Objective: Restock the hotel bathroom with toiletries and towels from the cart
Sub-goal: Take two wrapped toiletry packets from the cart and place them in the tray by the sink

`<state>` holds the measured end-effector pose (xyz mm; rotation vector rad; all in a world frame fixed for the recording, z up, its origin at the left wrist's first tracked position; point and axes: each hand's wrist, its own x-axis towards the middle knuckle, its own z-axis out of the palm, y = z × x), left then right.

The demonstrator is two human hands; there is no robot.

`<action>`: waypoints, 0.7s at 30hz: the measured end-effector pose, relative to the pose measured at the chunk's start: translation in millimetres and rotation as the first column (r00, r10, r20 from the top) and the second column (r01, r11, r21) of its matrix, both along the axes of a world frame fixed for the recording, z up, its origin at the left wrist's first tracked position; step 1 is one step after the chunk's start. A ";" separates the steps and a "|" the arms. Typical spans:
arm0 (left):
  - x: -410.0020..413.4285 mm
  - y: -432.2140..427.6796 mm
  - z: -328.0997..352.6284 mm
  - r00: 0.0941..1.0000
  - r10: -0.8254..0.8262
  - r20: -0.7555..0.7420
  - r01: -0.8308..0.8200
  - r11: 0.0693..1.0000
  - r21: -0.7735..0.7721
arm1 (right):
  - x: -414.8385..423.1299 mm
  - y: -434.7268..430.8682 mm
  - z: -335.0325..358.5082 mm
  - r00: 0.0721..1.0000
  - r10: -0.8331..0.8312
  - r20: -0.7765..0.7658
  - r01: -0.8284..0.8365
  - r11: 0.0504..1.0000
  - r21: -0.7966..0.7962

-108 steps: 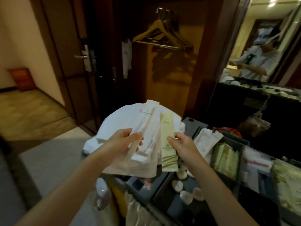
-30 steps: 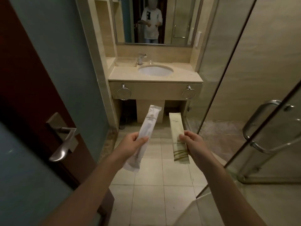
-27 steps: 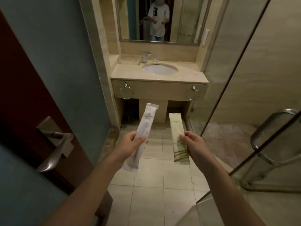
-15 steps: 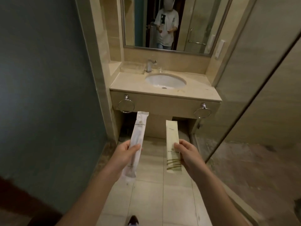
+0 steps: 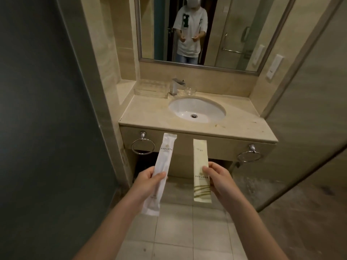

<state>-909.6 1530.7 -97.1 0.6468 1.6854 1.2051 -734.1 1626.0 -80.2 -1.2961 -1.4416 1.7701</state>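
Both sachets carry a small printed line, too blurred to read. At lower centre the left hand [image 5: 148, 182] pinches the white sachet [image 5: 159, 173], its long axis leaning up and right. The right hand [image 5: 218, 178] pinches the cream sachet [image 5: 201, 170] (green stripes near its lower end), held nearly upright below the vanity counter [image 5: 150, 117].

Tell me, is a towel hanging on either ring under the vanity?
No, the left towel ring and the right towel ring both hang bare.
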 end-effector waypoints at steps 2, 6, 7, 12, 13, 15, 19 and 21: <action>-13.7 26.2 -2.3 1.000 0.024 0.004 -0.024 1.000 -0.007 | -18.7 27.5 -4.7 0.999 0.034 -0.002 -0.034 0.999 -0.012; -36.6 80.1 -9.6 0.997 0.060 0.042 -0.060 0.998 -0.008 | -56.2 90.4 -11.8 0.994 0.106 -0.009 -0.106 0.994 -0.020; -43.0 96.3 -10.9 0.997 0.067 0.044 -0.067 0.998 -0.002 | -64.7 108.4 -13.5 0.992 0.122 -0.011 -0.122 0.992 -0.016; -73.9 191.7 -8.5 0.992 0.128 0.009 -0.128 0.992 0.008 | -102.5 211.0 -16.4 0.982 0.187 -0.036 -0.187 0.982 -0.005; -78.3 210.9 -6.5 0.990 0.139 0.007 -0.139 0.990 0.004 | -109.0 231.7 -14.6 0.979 0.201 -0.032 -0.201 0.980 -0.004; -87.1 251.0 -2.2 0.990 0.142 -0.018 -0.142 0.990 -0.003 | -121.5 274.0 -10.6 0.967 0.253 -0.027 -0.253 0.967 0.008; -109.9 314.8 6.1 0.986 0.166 -0.034 -0.165 0.986 0.014 | -147.4 345.4 -0.9 0.943 0.331 -0.023 -0.330 0.943 0.040; -122.8 339.5 7.6 0.986 0.166 -0.025 -0.165 0.986 0.026 | -161.3 370.7 -0.8 0.931 0.361 -0.051 -0.359 0.932 0.039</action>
